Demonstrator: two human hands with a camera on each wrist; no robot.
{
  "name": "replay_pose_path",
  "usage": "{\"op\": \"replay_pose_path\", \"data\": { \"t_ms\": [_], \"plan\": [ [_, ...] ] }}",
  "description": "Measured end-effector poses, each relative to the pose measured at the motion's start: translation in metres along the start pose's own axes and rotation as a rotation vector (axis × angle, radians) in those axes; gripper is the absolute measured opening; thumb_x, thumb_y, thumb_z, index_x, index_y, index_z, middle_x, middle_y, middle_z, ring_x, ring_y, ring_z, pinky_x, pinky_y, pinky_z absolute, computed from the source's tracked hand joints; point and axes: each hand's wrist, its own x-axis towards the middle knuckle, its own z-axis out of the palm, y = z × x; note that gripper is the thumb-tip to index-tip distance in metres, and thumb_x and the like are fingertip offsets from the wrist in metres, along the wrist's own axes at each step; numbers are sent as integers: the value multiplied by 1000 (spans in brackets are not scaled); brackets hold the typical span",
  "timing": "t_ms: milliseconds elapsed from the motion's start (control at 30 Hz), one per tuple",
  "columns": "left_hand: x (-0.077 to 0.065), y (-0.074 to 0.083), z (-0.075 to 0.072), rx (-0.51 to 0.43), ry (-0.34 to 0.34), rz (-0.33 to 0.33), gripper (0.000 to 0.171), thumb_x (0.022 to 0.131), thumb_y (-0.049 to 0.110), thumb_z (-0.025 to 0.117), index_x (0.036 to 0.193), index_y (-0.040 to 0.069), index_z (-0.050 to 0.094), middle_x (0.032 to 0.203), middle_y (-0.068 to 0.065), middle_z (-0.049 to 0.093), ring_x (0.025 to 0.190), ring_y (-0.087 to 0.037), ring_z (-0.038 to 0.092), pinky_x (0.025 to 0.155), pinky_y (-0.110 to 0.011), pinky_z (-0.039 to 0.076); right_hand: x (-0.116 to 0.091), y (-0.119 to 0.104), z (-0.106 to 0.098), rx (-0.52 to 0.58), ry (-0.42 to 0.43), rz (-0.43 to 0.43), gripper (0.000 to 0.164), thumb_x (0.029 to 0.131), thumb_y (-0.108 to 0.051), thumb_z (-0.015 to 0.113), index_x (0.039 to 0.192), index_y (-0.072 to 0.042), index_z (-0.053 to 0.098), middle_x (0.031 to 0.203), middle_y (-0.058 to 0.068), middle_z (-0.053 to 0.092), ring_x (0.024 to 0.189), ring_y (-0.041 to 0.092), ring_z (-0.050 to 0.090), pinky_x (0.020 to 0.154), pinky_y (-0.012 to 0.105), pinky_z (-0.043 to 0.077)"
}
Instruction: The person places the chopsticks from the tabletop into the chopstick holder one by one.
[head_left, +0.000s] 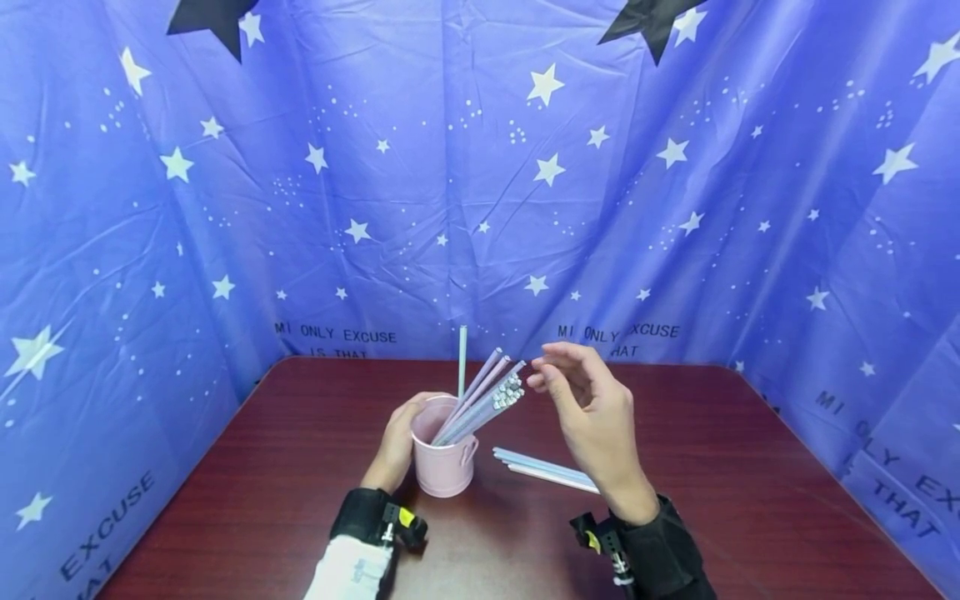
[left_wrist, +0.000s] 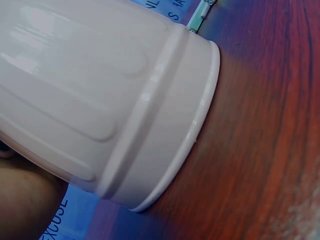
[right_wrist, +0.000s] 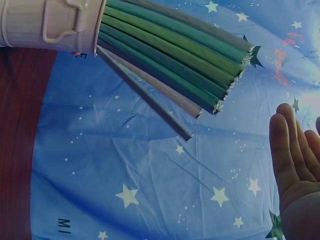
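A small pale pink bucket (head_left: 444, 469) with a little side handle stands on the table, and my left hand (head_left: 395, 444) grips it round its far left side. In the left wrist view the bucket's ribbed wall (left_wrist: 90, 90) fills much of the picture. A bundle of thin sticks (head_left: 480, 408) with shiny silvery ends leans out of the bucket to the right. One pale green stick (head_left: 462, 362) stands almost upright behind them. My right hand (head_left: 592, 408) is raised beside the stick ends, fingers loosely bent with nothing in them. The right wrist view shows green and grey sticks (right_wrist: 170, 55) fanned from the rim.
Several pale blue and white sticks (head_left: 543, 469) lie on the dark red wooden table (head_left: 300, 442), partly behind my right hand. A blue curtain (head_left: 450, 208) with white stars hangs round the back and sides of the table.
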Motion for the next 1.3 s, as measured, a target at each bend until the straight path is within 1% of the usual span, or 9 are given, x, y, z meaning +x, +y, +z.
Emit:
{"op": "replay_pose_path", "data": {
  "t_ms": [233, 400, 567, 700, 800, 933, 1067, 1233, 1300],
  "plan": [
    [1, -2, 0, -14, 22, -9, 47, 109, 9, 33, 131, -17, 66, 131, -30, 71, 113, -11, 71, 106, -23, 53, 0, 15, -5, -309, -116, 148, 15, 100, -4, 72, 114, -10, 74, 96, 2, 77, 83, 12, 69, 74, 20, 55],
    [1, -2, 0, -22, 33, -17, 47, 108, 9, 34, 131, -17, 66, 130, -28, 72, 113, -11, 71, 106, -23, 52, -4, 40, -7, -542, -387, 270, 17, 94, -5, 76, 110, -9, 74, 94, 2, 74, 84, 17, 66, 78, 34, 56],
    [0, -2, -1, -7, 24, 3, 47, 109, 9, 34, 131, -18, 65, 130, -30, 71, 113, -10, 71, 106, -22, 53, -16, 60, -7, -650, -700, 455, 25, 90, -12, 83, 112, -8, 73, 102, 6, 76, 95, 22, 70, 86, 47, 59],
    [0, -2, -1, -18, 22, -1, 47, 109, 9, 33, 131, -18, 64, 131, -31, 71, 113, -10, 72, 106, -22, 53, -30, 89, -7, -724, -831, 554, 25, 85, -14, 86, 105, -11, 73, 98, 6, 73, 91, 24, 66, 81, 52, 57],
    [1, 0, 0, -15, 26, -17, 47, 109, 10, 33, 132, -17, 65, 132, -32, 70, 113, -11, 72, 106, -23, 53, -47, 136, -8, -796, -866, 483, 25, 82, -18, 87, 101, -14, 71, 94, 4, 69, 86, 24, 64, 73, 53, 56],
    [1, 2, 1, -9, 26, -29, 48, 109, 12, 34, 132, -16, 65, 133, -34, 69, 113, -11, 71, 106, -23, 53, -68, 193, -9, -860, -839, 367, 25, 79, -21, 88, 99, -20, 72, 96, 2, 67, 89, 23, 63, 68, 50, 56],
    [1, 2, 1, -5, 26, -31, 48, 109, 12, 34, 133, -16, 65, 133, -33, 69, 113, -11, 71, 105, -23, 53, -75, 215, -5, -884, -802, 355, 25, 74, -14, 84, 91, -25, 71, 94, -4, 67, 89, 19, 65, 69, 45, 57],
    [1, 1, 0, -3, 24, -20, 48, 109, 11, 34, 132, -17, 64, 130, -29, 72, 113, -10, 71, 105, -23, 53, -66, 183, -2, -856, -797, 379, 25, 75, -4, 80, 88, -22, 69, 93, -1, 69, 89, 21, 65, 70, 47, 57],
    [0, 1, 0, -6, 29, -25, 47, 109, 11, 34, 132, -17, 65, 129, -28, 73, 112, -10, 72, 105, -23, 53, -59, 155, -1, -839, -787, 393, 24, 76, 0, 78, 86, -19, 68, 90, 2, 69, 88, 22, 65, 70, 49, 57]
  ]
}}
